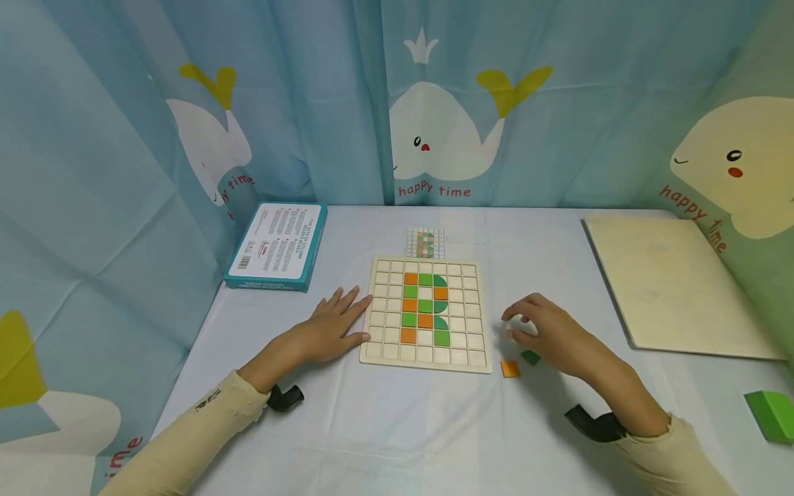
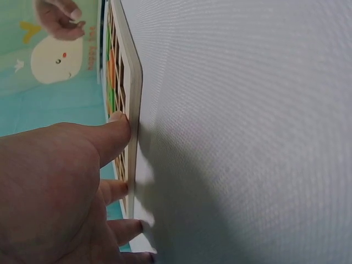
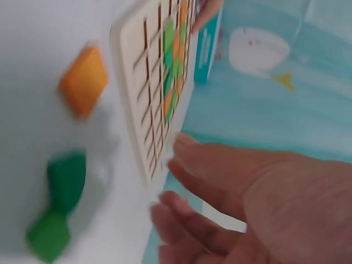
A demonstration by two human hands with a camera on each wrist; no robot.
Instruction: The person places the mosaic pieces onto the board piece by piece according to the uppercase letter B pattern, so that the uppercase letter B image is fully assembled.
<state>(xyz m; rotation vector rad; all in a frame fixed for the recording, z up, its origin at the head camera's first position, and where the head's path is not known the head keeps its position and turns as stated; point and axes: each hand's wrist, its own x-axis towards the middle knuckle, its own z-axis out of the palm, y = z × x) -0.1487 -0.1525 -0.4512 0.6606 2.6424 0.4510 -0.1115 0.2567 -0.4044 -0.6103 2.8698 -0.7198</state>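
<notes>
A wooden grid board lies mid-table with orange, light green and dark green tiles set in its squares. My left hand rests flat at its left side, fingers spread, thumb and fingertips touching the edge. To the right of the board, my right hand hovers above the table with bent fingers. Nothing shows between its thumb and fingers. Below it lie a loose orange tile and a dark green tile. The right wrist view also shows a light green tile against the dark green one.
Behind the board lies a small printed card with a coloured grid pattern. A teal box is at the back left. On the right are a pale flat panel and a green block. Whale-print curtains surround the table.
</notes>
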